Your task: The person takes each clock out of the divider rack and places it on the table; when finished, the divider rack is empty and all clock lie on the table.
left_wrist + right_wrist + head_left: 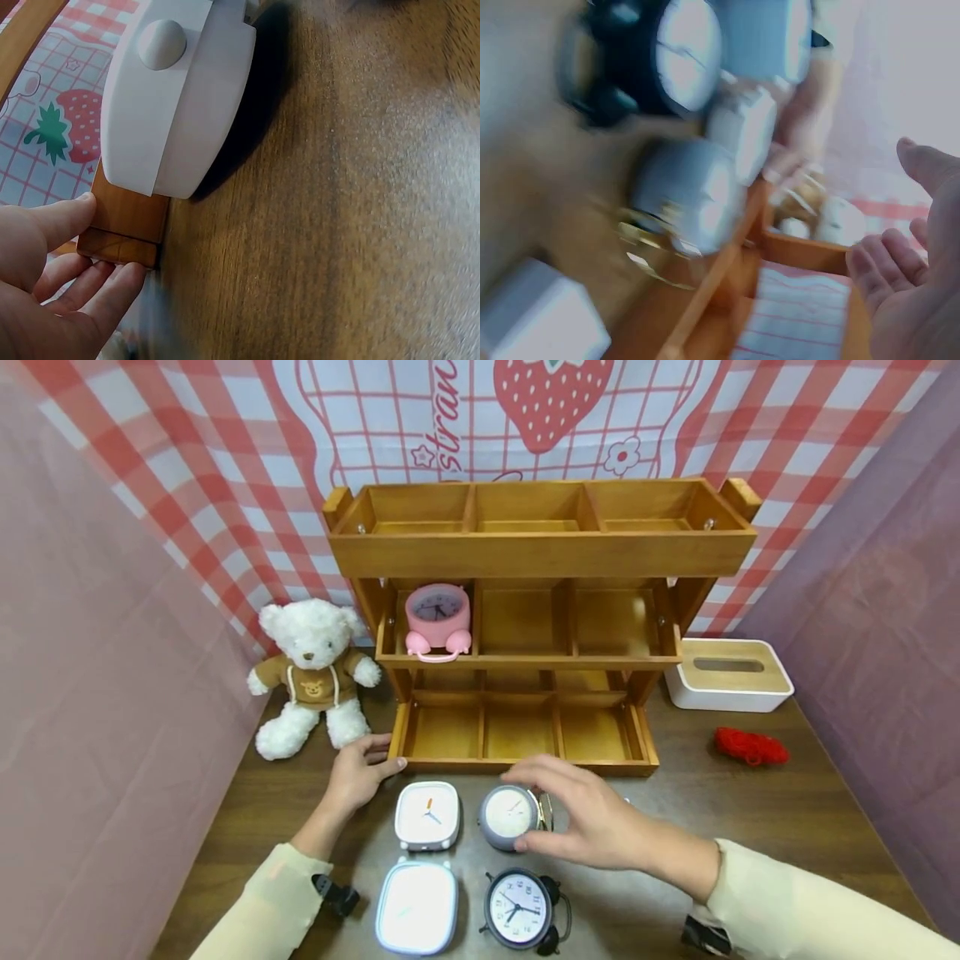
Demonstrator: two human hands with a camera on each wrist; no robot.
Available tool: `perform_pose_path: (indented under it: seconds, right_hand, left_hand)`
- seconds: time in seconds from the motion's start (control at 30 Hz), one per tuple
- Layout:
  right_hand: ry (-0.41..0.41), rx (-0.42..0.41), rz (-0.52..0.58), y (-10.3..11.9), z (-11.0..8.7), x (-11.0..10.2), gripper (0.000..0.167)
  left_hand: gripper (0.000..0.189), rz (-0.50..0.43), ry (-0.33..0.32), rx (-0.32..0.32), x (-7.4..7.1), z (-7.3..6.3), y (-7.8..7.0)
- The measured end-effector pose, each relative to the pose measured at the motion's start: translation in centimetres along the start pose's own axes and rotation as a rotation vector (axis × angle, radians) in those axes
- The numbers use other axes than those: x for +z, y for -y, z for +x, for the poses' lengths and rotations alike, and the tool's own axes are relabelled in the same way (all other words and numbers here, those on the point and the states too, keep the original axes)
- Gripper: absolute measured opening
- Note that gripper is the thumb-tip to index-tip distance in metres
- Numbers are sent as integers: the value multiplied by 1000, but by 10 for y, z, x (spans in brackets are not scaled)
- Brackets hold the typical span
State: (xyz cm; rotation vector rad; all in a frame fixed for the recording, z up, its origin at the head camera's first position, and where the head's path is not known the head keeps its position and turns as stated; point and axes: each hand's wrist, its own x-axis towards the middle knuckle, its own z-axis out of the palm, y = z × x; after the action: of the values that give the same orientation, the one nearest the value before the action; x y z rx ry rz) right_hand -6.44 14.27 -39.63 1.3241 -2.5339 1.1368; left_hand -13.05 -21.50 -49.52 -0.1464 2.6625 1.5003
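Note:
My left hand (pixel 358 774) holds the front left corner of a three-tier wooden shelf (pixel 525 768); thumb and fingers meet the wood on either side in the left wrist view. Over a round grey clock (pixel 508 817) with a gold handle, my right hand (pixel 592 814) has its thumb and fingers spread; the right wrist view shows it apart from the clock. A white square clock (pixel 427 816) stands near my left hand. Closer to me are a pale blue square clock (pixel 417 908) and a black twin-bell alarm clock (pixel 519 908). A pink alarm clock (pixel 437 614) sits in the middle tier's left compartment.
A white teddy bear (pixel 311 668) in a brown hoodie sits left of the shelf. To the right are a white tissue box (pixel 731 675) with a wooden lid and a red bundle (pixel 751 747). A white blocky object (pixel 547 315) appears blurred in the right wrist view.

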Motion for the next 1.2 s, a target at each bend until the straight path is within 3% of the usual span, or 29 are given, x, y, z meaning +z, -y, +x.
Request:
perform_pose_path:
  seconds: [0.27, 0.53, 0.87, 1.2]
  right_hand:
    - [-187, -71, -49, 3, 66, -24, 66]
    - [-339, -48, -110, -5, 116, -25, 66]
    - [-348, 58, -181, -23, 159, -17, 67]
    - [-327, 104, -261, -24, 179, -15, 64]
  left_hand:
    - [50, -14, 0, 9, 0, 1, 2]
    - [52, 0, 0, 6, 0, 3, 4]
    - [52, -6, -6, 8, 0, 4, 5]
    - [52, -22, -3, 5, 0, 3, 5]
